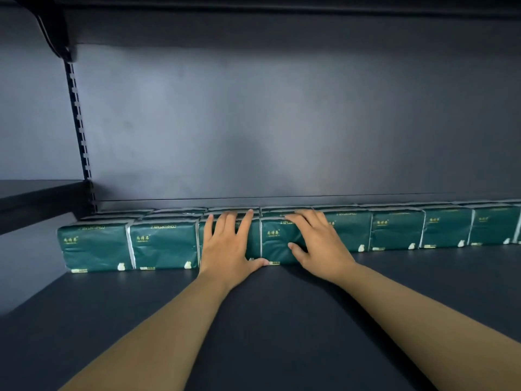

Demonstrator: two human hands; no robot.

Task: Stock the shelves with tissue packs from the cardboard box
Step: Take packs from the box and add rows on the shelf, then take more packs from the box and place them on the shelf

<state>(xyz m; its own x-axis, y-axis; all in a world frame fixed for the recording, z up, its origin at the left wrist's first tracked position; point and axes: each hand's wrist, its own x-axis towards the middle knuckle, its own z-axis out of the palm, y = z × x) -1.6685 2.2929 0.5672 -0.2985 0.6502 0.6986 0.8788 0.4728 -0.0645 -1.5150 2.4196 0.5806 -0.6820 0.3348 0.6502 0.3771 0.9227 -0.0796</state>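
Several dark green tissue packs stand side by side in a row across the dark shelf, with more packs behind them against the back panel. My left hand lies flat with spread fingers on the front of one middle pack. My right hand rests with straight fingers on the neighbouring pack, its thumb on the pack's front. Both hands press on the packs; neither grips anything. The cardboard box is out of sight.
The shelf's back panel rises behind the row. A slotted upright stands at the left, with another shelf beyond it. An upper shelf's underside runs along the top. Bare shelf surface stretches in front of the row.
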